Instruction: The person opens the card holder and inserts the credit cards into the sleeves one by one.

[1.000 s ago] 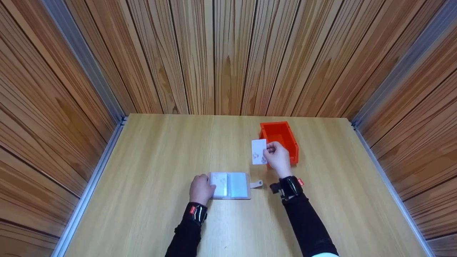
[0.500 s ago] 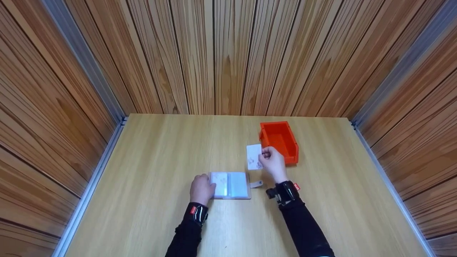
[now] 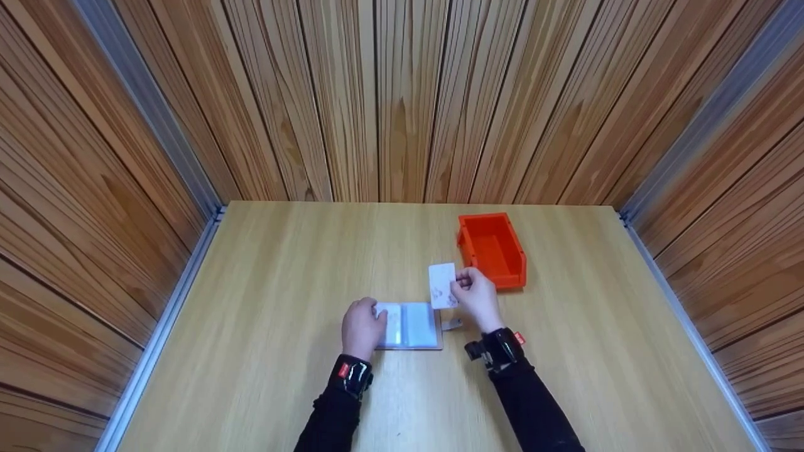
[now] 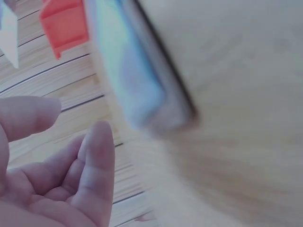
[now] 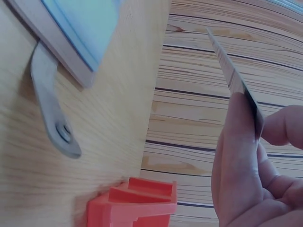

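Between thumb and fingers of my right hand is a white card with small printed figures near its lower edge. The right wrist view shows the card nearly edge-on, pinched at one end and held up off the table. A small card album with clear sleeves lies spread on the table, its snap strap sticking out to the right. My left hand overlaps the album's left edge in the head view. In the left wrist view its thumb and fingers are apart, with nothing between them.
An orange-red bin stands behind and to the right of the album, just beyond my right hand. Wood-plank walls with metal corner rails enclose the table at the back and sides.
My right hand has brought the card left and toward me, from beside the bin to the album's upper right corner. My left hand has lifted from the album's left edge and shifted slightly right.
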Action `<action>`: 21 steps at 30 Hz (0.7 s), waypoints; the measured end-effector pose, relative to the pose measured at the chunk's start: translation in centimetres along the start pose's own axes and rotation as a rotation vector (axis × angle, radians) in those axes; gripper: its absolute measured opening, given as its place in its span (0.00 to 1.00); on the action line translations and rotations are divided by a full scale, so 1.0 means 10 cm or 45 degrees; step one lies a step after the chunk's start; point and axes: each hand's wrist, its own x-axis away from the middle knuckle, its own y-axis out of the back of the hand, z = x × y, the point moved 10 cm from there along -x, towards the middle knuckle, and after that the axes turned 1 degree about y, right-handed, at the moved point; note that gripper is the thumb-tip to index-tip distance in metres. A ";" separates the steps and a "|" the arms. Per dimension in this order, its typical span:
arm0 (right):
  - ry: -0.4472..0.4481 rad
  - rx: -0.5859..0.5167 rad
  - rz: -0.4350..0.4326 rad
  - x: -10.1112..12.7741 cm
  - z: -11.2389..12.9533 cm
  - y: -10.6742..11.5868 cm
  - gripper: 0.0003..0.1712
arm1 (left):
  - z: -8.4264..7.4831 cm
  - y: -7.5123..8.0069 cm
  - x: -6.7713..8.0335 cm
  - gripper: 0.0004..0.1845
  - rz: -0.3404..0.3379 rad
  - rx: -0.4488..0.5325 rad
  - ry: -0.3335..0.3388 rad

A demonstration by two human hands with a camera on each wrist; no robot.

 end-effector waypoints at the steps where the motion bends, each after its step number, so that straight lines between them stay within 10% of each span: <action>1: 0.005 -0.001 0.002 0.01 0.00 -0.01 0.08 | -0.03 0.01 0.00 0.14 -0.011 0.031 -0.012; 21: 0.048 -0.126 0.096 0.25 0.06 -0.30 0.07 | -0.33 -0.05 0.07 0.12 -0.027 0.307 -0.110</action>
